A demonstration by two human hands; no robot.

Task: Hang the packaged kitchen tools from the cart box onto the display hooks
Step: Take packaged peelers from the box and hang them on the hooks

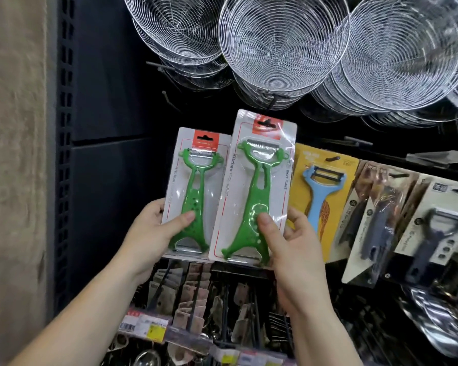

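Left hand (154,228) grips the lower left edge of a green peeler pack (195,192), thumb on its front. Right hand (288,241) pinches a second green peeler pack (257,188), printed "Kitchen" and "KNIFE PLANE", its hang slot at a black display hook (271,101). Just right hangs a blue peeler pack (320,196), its card yellow; beyond, wire skimmers (283,43) hang.
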